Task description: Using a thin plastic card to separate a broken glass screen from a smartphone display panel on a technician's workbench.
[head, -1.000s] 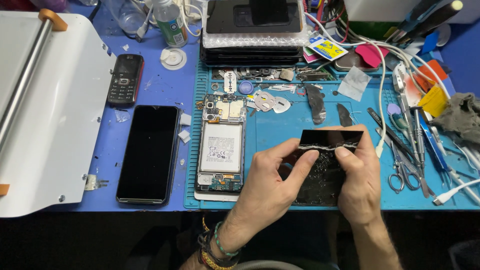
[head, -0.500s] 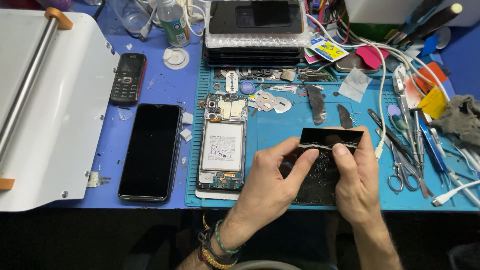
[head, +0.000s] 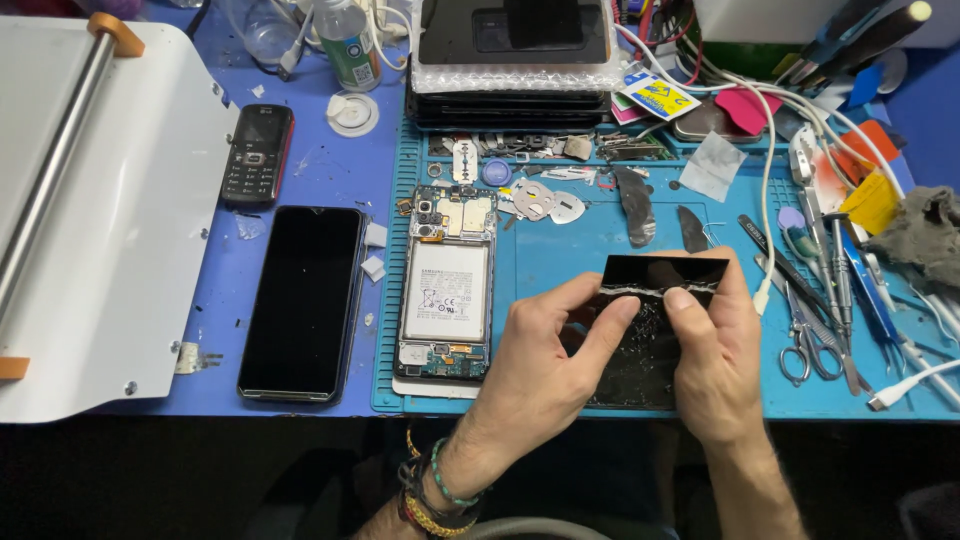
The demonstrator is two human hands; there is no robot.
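Note:
Both my hands hold a cracked black phone screen panel (head: pixel 655 285) over the teal work mat (head: pixel 560 250). My left hand (head: pixel 545 360) pinches its left side, thumb and forefinger at a white break line. My right hand (head: pixel 715 350) grips the right side, thumb on the same line. The panel's upper strip looks bent along the crack. An opened phone (head: pixel 447 285) with its white battery exposed lies on the mat to the left of my hands.
A black smartphone (head: pixel 302 300) and a small keypad phone (head: pixel 256 155) lie on the blue table at left, beside a white machine with a roller (head: pixel 90 200). Scissors (head: pixel 800 350), tweezers, cables and small metal parts crowd the right and back. Stacked screens (head: pixel 515 60) sit at the back.
My hands shifted slightly, keeping hold of the cracked panel; the fingers have closed in nearer the break line. Nothing else on the bench moved.

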